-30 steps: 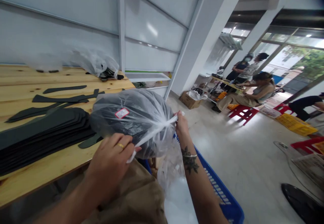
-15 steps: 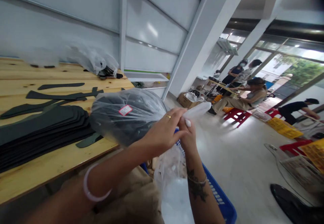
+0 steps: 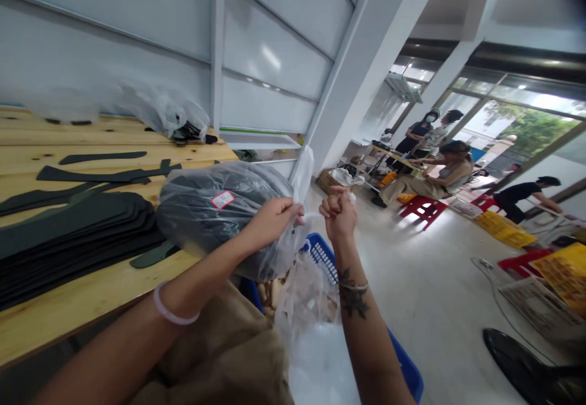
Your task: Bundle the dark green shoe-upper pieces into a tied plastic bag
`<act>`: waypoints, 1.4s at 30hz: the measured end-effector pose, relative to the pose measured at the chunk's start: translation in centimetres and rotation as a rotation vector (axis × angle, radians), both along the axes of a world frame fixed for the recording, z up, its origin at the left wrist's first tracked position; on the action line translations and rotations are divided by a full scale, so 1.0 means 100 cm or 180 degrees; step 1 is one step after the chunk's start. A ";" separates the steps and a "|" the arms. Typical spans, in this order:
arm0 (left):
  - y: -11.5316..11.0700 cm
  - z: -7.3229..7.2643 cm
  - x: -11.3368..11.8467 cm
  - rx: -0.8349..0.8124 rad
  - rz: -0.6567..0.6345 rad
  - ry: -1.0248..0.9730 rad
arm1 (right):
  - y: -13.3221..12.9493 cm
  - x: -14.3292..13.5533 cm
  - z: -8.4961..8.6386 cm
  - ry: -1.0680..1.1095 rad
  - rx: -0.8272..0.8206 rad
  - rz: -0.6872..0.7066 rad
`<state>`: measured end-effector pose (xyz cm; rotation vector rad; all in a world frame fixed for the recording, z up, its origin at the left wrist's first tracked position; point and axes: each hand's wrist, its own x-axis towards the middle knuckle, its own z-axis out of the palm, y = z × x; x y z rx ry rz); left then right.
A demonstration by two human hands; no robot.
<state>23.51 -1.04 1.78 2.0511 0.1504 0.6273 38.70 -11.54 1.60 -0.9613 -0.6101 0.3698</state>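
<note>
A clear plastic bag [image 3: 192,209] full of dark pieces, with a red-edged white label, rests at the table's edge. My left hand [image 3: 279,212] pinches the bag's gathered neck, and loose plastic sticks up above the fingers. To its right my right hand [image 3: 339,212] is closed, with a thin strand of plastic stretching from it to the neck. Below both hands is a blue basket [image 3: 323,258] holding brownish pieces and translucent plastic bags [image 3: 306,295].
Dark flat pieces [image 3: 73,240] lie stacked and loose on the wooden table [image 3: 114,289] at left. Another bag [image 3: 169,112] sits at its back. People, red stools [image 3: 423,209] and yellow crates [image 3: 503,228] are at right. A black object [image 3: 517,362] is lower right.
My hands were together over the bag's neck and have moved apart. The left now pinches the neck, the right is off to the right, and the loose plastic end has swung upright.
</note>
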 end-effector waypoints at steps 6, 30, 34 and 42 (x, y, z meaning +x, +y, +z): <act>-0.018 -0.016 -0.021 0.0081 0.0132 0.0047 | 0.029 0.038 -0.034 0.0255 -0.0499 0.0095; 0.010 0.016 0.005 0.0211 -0.0004 0.0881 | -0.041 -0.022 -0.006 -0.2952 -0.2022 -0.0085; 0.011 0.014 -0.003 -0.0108 -0.0148 0.0678 | -0.047 -0.029 -0.021 -0.2535 -0.1756 -0.0130; 0.009 0.005 -0.007 -0.0087 -0.0196 0.0494 | -0.051 -0.028 0.004 -0.3052 -0.1881 0.0483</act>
